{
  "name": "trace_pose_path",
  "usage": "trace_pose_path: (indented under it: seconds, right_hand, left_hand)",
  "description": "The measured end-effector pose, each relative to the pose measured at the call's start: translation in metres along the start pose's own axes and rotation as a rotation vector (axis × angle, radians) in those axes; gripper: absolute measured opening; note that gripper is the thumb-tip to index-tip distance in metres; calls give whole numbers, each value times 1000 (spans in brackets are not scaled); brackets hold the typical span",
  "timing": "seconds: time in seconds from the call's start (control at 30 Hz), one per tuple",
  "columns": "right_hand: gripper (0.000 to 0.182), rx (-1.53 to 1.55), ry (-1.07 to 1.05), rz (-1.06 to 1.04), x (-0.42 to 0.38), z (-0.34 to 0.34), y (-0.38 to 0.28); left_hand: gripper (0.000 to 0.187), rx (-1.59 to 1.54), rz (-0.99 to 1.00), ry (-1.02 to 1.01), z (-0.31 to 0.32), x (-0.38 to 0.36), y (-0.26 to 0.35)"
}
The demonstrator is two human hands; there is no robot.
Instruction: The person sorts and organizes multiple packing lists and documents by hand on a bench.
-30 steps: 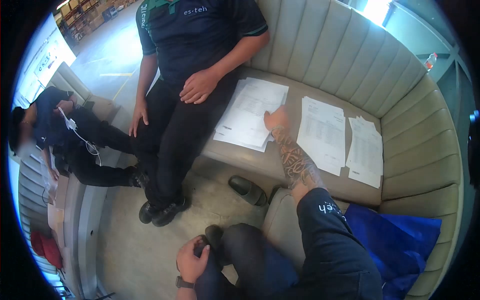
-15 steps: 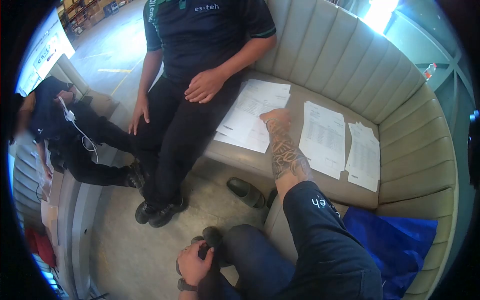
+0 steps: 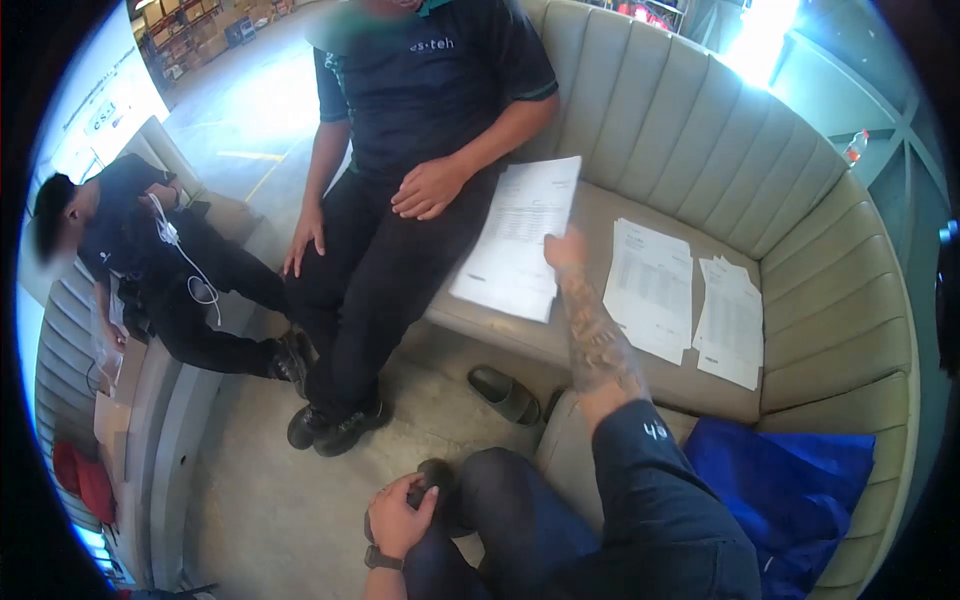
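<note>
My right hand (image 3: 566,250) grips the right edge of a stack of printed papers (image 3: 515,240), fingers closed on it. The stack is tilted over the bench seat beside a seated person's leg. To its right lie a second stack of printed sheets (image 3: 648,285) and a third, fanned stack (image 3: 728,320), both flat on the seat. My left hand (image 3: 400,518), wearing a dark watch, rests over my knee, thumb apart from the fingers. A dark shoe tip (image 3: 436,474) shows just beyond it.
The seated person (image 3: 430,110) faces me, hands on their thighs. Another person (image 3: 130,230) sits at left with a white cable (image 3: 195,270). A green slide sandal (image 3: 503,393) lies on the floor. A blue bag (image 3: 780,480) sits at my right on the curved padded bench (image 3: 690,90).
The left paper stack has been taken hold of by my right hand and raised at its edge, its sheets now more aligned. My left hand stays on my knee. The view has shifted slightly.
</note>
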State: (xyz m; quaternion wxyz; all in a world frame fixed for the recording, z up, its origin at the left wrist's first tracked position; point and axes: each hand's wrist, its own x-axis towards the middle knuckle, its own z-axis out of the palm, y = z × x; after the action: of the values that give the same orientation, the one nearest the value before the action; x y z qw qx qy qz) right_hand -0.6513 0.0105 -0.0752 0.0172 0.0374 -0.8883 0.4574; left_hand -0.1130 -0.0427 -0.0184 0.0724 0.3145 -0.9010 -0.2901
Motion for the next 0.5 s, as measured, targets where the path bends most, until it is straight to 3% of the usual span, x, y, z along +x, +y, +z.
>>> trace_pose_path:
  seconds: [0.07, 0.13, 0.2, 0.3, 0.37, 0.4, 0.47, 0.5]
  right_hand:
    - [35, 215, -46, -229, -50, -61, -35]
    - [32, 329, -40, -280, -66, -85, -30]
    - [30, 445, -42, -328, -87, -113, -33]
    - [27, 552, -244, -463, -113, -158, -46]
    - [27, 508, -255, -459, -134, -175, -40]
    - [26, 466, -270, -452, -144, -181, -35]
    - [27, 447, -308, -439, -163, -179, -15]
    - [29, 431, -352, -421, -170, -175, -6]
  left_hand:
    - [32, -350, -141, -48, 2, 6, -2]
    - [38, -631, -115, -15, 8, 35, -10]
    - [44, -565, 98, 33, -12, 90, 26]
    - [64, -626, 406, 94, -24, 180, 85]
    - [82, -781, 364, 42, -27, 223, 117]
    - [82, -784, 371, 38, -22, 238, 120]
    - [91, -845, 424, -164, 1, 267, 112]
    - [87, -753, 521, -74, 25, 276, 98]
